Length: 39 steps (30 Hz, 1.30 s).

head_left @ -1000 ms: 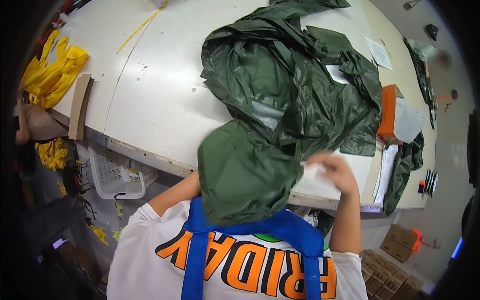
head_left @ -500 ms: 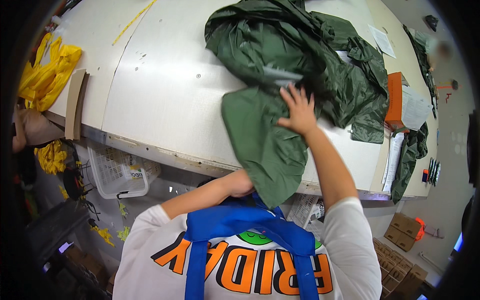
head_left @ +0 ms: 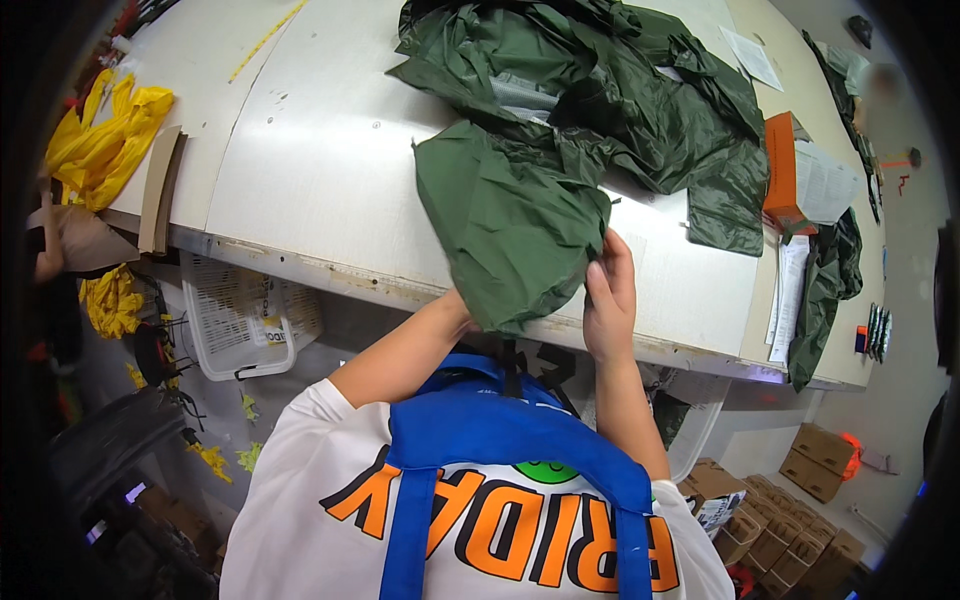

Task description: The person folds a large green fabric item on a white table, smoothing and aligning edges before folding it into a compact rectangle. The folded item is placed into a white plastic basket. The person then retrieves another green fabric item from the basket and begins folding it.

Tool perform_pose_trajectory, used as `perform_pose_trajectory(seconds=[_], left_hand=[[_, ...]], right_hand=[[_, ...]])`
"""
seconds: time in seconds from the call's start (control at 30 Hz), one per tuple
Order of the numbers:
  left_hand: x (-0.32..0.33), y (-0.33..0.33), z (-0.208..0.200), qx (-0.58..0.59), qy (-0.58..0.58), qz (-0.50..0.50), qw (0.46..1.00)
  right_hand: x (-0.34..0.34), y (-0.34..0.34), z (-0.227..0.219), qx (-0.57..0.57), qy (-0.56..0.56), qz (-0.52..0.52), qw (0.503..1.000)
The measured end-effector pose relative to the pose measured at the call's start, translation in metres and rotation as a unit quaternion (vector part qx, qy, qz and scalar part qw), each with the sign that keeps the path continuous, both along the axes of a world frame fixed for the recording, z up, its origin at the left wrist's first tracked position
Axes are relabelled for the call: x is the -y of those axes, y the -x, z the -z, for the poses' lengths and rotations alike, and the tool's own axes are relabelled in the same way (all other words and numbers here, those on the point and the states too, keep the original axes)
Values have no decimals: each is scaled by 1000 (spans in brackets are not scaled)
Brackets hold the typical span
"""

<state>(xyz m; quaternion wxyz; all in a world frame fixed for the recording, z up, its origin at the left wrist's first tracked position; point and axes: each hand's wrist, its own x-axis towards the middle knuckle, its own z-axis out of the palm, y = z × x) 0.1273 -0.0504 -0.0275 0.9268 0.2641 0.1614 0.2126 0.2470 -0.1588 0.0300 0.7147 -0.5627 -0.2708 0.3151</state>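
The dark green, thin, crinkly fabric garment piece [head_left: 510,225] hung over the white table's [head_left: 320,170] six-o'clock edge. It looked light, limp and slippery, best pinched at its hem. The right hand [head_left: 608,295] gripped its lower right edge; the left hand was hidden beneath it, grip unclear.

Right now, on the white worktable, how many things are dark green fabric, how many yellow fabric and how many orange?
Dark green waterproof fabric pieces: 2, the held piece and the crumpled heap
Yellow fabric bundle: 1
Orange box: 1
Total: 4
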Motion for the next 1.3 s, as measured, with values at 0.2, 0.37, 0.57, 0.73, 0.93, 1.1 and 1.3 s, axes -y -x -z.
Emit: perform_pose_trajectory(seconds=[0.2,0.37,0.57,0.73,0.93,1.1,1.3], left_hand=[[-4,14,-41,-173,-486,-45,856],[-6,33,-58,-159,-437,-80,882],[-24,37,-78,-101,-285,-142,943],[5,21,-97,-55,-325,-171,928],[-14,46,-68,-243,-539,-50,805],[3,122,-11,-383,-467,162,780],[-6,122,13,-442,-697,-77,560]], right_hand=[[3,-11,-3,-37,87,-185,978],[-4,-14,-15,-93,171,-329,924],[10,6,-8,88,-2,-130,988],[34,52,25,508,85,18,857],[45,-55,3,394,17,101,914],[133,-87,48,409,227,54,882],[134,-46,67,-200,36,170,964]])
